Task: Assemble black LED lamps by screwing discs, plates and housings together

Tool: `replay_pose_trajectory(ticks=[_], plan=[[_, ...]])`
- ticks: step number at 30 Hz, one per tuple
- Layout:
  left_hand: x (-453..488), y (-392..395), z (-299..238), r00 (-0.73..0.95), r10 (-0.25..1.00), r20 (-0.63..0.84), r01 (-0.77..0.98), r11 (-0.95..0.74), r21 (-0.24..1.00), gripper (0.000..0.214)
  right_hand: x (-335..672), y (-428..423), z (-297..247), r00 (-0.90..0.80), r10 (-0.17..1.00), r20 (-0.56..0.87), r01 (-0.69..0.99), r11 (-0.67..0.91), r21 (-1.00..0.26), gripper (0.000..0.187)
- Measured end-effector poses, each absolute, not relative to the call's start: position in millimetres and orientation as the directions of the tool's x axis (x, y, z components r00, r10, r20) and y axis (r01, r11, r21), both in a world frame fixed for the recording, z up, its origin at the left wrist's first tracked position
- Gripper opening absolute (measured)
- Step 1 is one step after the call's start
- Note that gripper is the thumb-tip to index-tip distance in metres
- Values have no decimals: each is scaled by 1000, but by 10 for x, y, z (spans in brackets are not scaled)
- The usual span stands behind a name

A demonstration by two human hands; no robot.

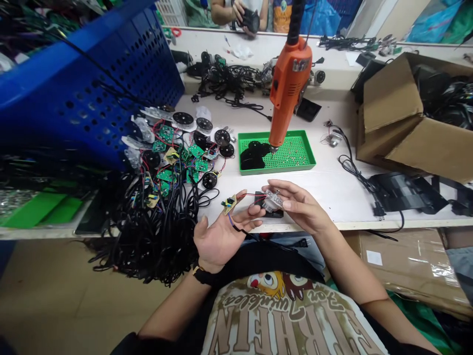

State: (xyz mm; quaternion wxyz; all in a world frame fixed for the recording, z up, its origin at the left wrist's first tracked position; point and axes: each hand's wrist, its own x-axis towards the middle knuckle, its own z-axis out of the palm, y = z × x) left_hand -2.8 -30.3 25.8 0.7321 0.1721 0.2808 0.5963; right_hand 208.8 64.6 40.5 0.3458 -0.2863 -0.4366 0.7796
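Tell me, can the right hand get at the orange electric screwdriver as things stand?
Probably yes. The right hand is near the orange electric screwdriver, which hangs over the green tray, and nothing stands between them. But that hand holds a wired part.

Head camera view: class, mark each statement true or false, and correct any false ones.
1. The right hand holds a clear plastic part. True.
2. The orange electric screwdriver is in the left hand. False: it hangs above the green tray, touching neither hand.
3. A small circuit board at the left hand is wired to the clear plastic part. True.
4. The cardboard box is shut. False: its flaps stand open.
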Motion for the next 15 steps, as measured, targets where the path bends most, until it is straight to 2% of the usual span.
replay_pose_trajectory(ticks=[4, 9, 15], plan=[[-12, -337, 247, 123, 975, -187, -780, 212, 589, 76, 2052, 652, 440, -599, 785, -157, -304, -405, -862, 60], [-30, -373, 215, 80, 976, -204, -697, 201, 688, 60, 2039, 661, 486, -590, 792, -155, -280, -381, -881, 69], [4, -374, 229, 124, 974, -191, -652, 225, 724, 50, 2037, 664, 507, -622, 764, -171, -307, -440, -844, 72]])
